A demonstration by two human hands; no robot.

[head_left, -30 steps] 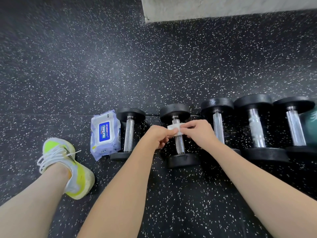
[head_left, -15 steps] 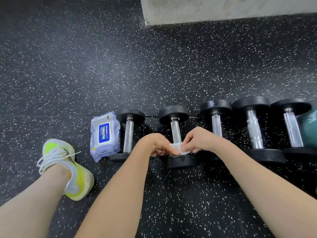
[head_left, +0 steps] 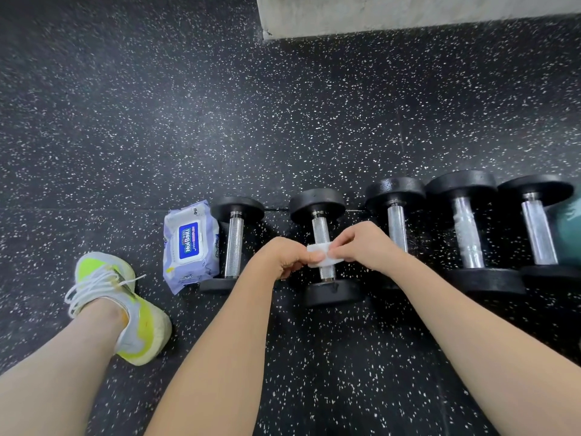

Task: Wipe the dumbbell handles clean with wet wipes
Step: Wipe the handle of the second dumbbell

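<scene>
The floor (head_left: pixel 188 121) is black rubber flecked all over with small white specks. The dumbbells (head_left: pixel 323 247) have matte black heads and silver handles with a fine knurled texture. The wet wipe (head_left: pixel 323 258) is plain white. The wipes pack (head_left: pixel 190 245) is pale lilac with a blue label lettered in white. The shoe (head_left: pixel 125 306) is white and neon yellow, with white laces. The wall base (head_left: pixel 408 14) is grey concrete.

A black rubber floor (head_left: pixel 220 121) flecked with white spans the view, bounded at the upper right by a grey concrete base (head_left: pixel 408 14), with a white-and-yellow laced sneaker (head_left: pixel 119 306) — worn on a bare leg (head_left: pixel 47 382) — planted at lower left, and a teal object (head_left: pixel 570 228) cut off at the right edge.
</scene>
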